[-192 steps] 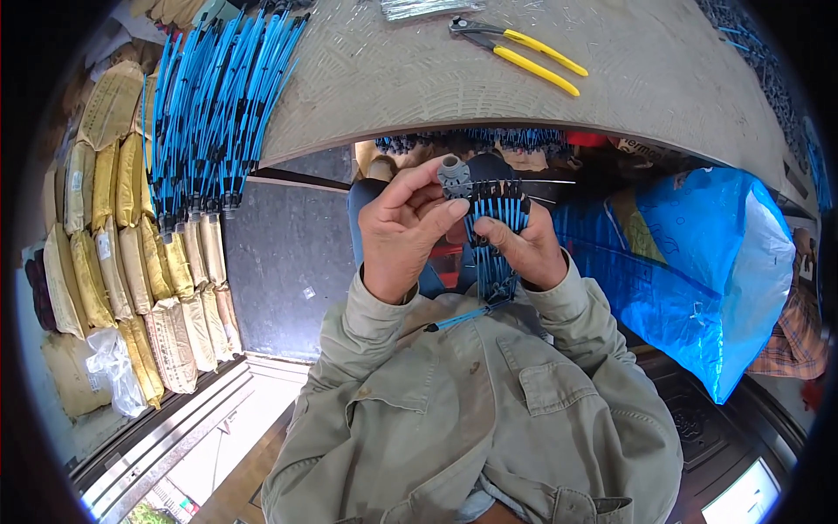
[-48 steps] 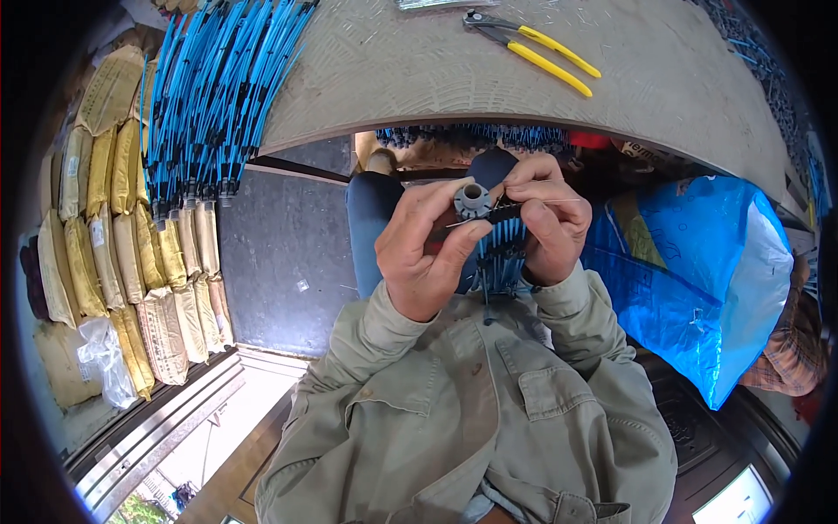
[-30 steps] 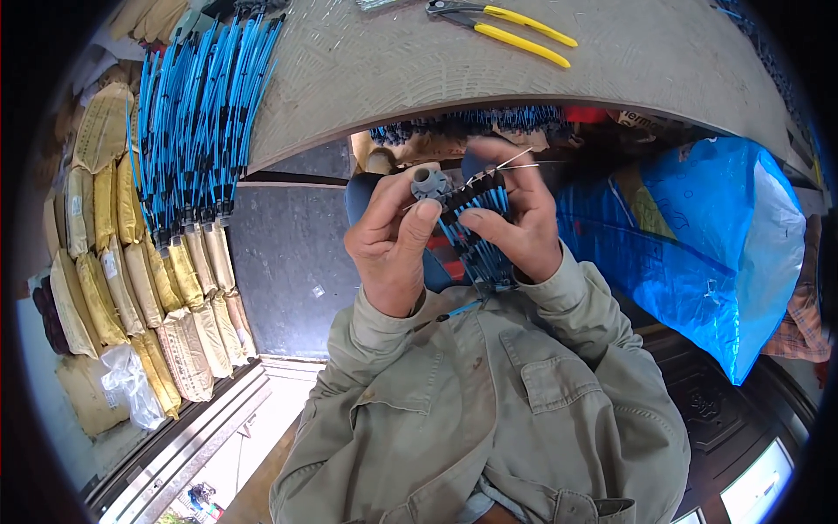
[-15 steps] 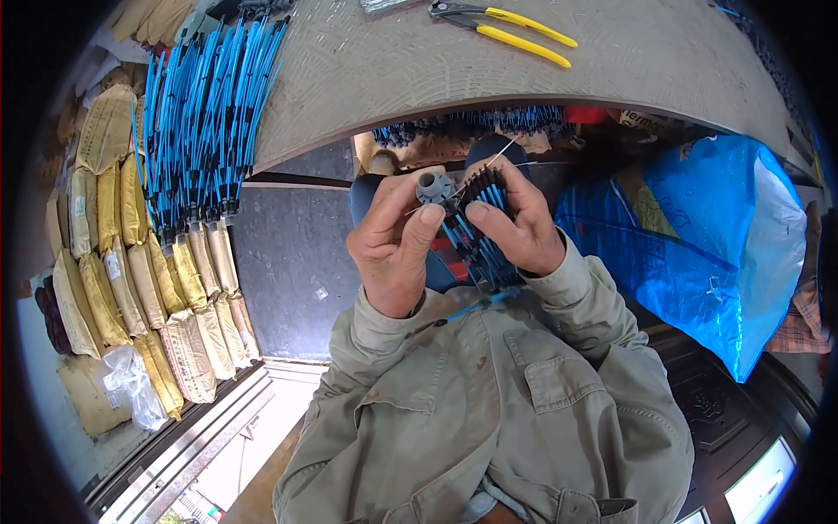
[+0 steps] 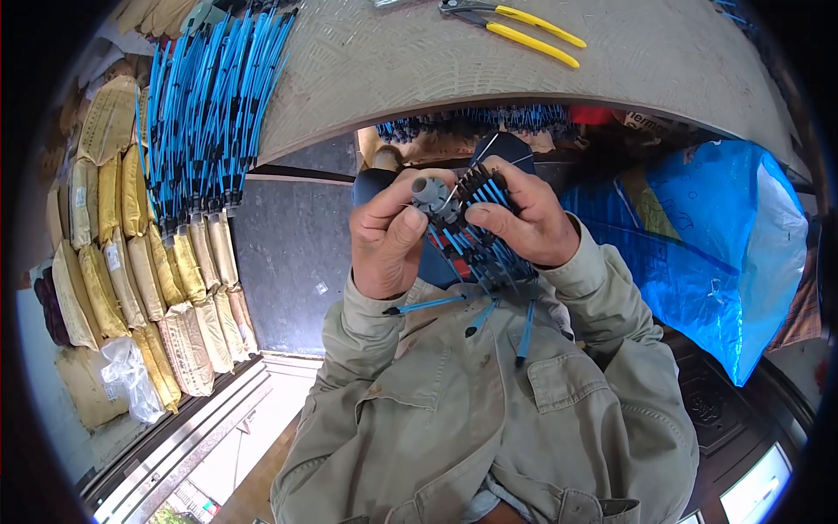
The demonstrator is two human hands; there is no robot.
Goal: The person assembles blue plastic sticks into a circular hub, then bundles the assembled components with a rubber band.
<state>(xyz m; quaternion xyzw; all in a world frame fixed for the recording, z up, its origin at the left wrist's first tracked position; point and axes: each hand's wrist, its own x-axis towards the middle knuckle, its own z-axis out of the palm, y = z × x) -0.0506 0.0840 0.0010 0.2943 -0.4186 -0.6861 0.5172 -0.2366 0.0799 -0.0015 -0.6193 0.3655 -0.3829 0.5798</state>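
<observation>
My left hand (image 5: pixel 390 236) is closed round a grey ribbed plastic hub (image 5: pixel 431 194) with a round hole in its end. Its thumb presses the hub's near side. Opposite it, my right hand (image 5: pixel 525 218) grips a bundle of thin blue rods with black end pieces (image 5: pixel 482 249), thumb across the top. The bundle fans down toward my jacket, and a few rods (image 5: pixel 525 336) stick out below the rest. A thin pale wire or tie (image 5: pixel 450 197) runs between the hub and the rods; its far ends rise above my right hand.
Yellow-handled pliers (image 5: pixel 534 35) lie on the grey table (image 5: pixel 384 61) ahead. More blue rods (image 5: pixel 205 113) hang over its left edge, beside stacked tan packets (image 5: pixel 144 262). A large blue plastic bag (image 5: pixel 698 227) stands at my right. Further dark and blue pieces (image 5: pixel 471 120) sit under the table.
The hub has tipped and shifted slightly left and down in my left hand. The bundle has spread, with several rods now splayed toward my jacket. Both hands keep their hold.
</observation>
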